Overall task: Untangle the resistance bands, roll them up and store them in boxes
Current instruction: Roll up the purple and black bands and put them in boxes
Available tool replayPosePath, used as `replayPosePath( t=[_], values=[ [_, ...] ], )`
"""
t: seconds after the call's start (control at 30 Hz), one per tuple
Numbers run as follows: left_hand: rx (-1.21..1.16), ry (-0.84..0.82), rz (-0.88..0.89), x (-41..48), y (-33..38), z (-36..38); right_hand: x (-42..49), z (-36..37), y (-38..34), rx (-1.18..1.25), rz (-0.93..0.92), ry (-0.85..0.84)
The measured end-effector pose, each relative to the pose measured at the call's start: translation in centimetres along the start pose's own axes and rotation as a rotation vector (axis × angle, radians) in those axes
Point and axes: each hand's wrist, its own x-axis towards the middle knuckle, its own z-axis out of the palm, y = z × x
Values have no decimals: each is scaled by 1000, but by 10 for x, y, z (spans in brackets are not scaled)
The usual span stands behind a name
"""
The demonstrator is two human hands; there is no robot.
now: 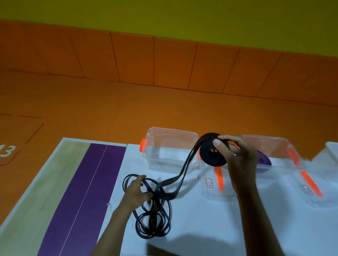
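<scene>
The right hand [240,156] grasps a black rolled band [209,156] and holds it up above the table [208,236]. The thumb lies across the flat face of the roll and the other fingers curl over its top edge, so most of them are hidden behind it. From the roll a doubled free strand [183,173] hangs down and to the left into a tangle of black loops [154,220] that lies on the white table top. The left hand [136,188] rests on the upper part of this tangle with the fingers stretched out and not closed. It covers the loops under it, so how they cross there is hard to see. Behind the roll stand two clear boxes with orange latches: the left box [153,154] is beside the roll, and the right box [279,148] is partly covered by the right hand. Inside the right box a purple roll [263,161] shows only in part. Two clear lids [218,186] lie in front of the boxes; their small labels are too blurred to read. At the right edge a white container [337,152] is cut off.
</scene>
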Motion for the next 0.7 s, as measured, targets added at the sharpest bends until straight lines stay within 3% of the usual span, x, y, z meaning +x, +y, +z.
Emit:
replayPosePath(
  t=[0.1,0.27,0.37,0.7],
  values=[
    [-36,-12,154,-6,42,-21,0,3,-3,-47,-41,-86],
    [-429,-16,517,-38,137,-50,-1,12,-10,-141,-140,-207],
    [-497,-34,626,-52,166,-47,-1,15,-12,-113,-153,-213],
    [-616,17,637,-57,168,-35,-6,22,-11,-13,-113,-190]
  ],
)
